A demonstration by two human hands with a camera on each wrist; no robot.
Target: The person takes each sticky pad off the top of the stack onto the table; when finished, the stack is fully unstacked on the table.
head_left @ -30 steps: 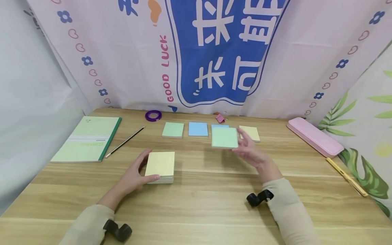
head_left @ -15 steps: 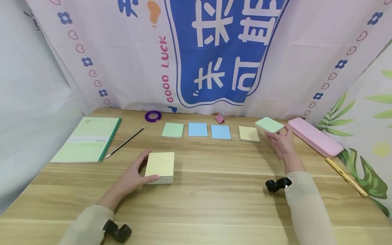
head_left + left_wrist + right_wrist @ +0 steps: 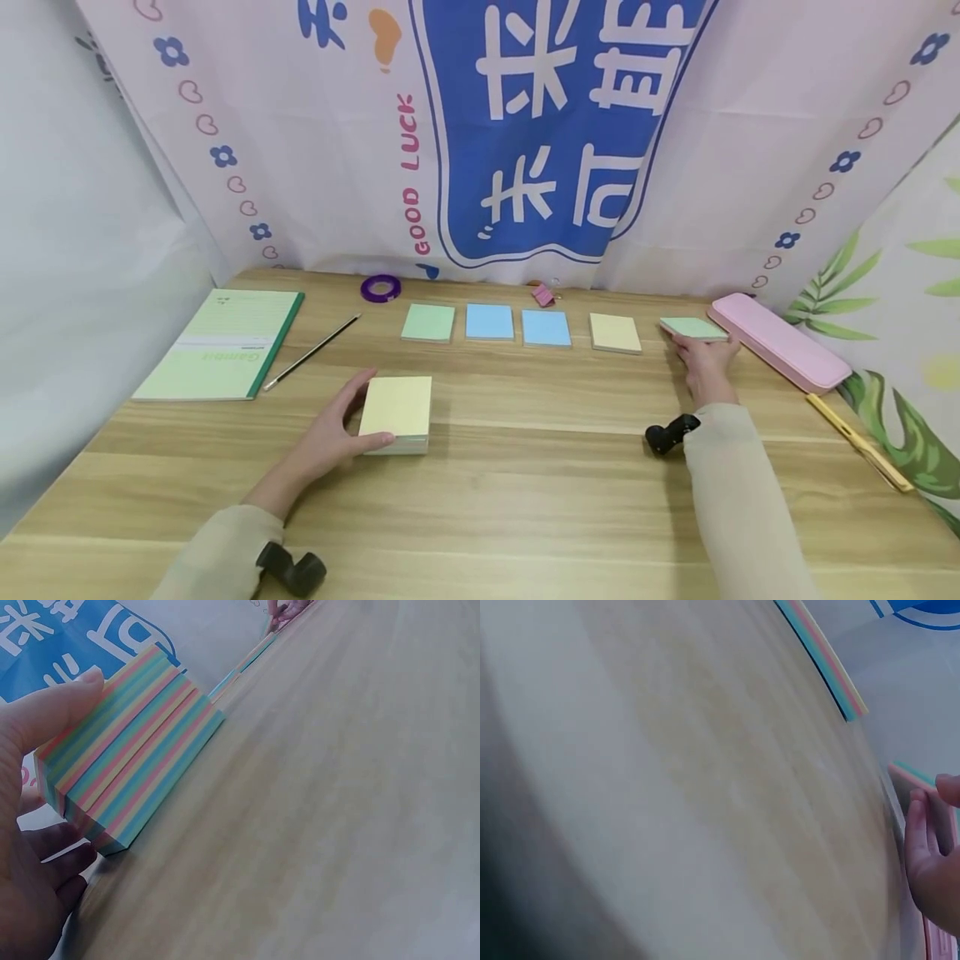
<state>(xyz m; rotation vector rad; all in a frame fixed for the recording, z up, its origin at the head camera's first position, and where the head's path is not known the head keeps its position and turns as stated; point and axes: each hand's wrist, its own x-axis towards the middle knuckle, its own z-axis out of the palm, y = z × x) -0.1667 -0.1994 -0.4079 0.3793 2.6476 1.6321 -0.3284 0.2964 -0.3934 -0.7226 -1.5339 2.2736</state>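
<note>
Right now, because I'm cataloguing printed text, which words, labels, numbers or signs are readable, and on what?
"GOOD LUCK": hanging cloth.
"未来可期": the cloth's blue panel; last character partly cut off.
"Gamb…": notebook; ending unclear.
Notebook's other print: too small.
Blue character, upper left: cut off.
Dark marks, far left: unreadable.

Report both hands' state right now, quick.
Left hand: closed, holding the thick paper stack with the yellow top.
Right hand: closed, holding the green-topped pad beside the pink case.
</note>
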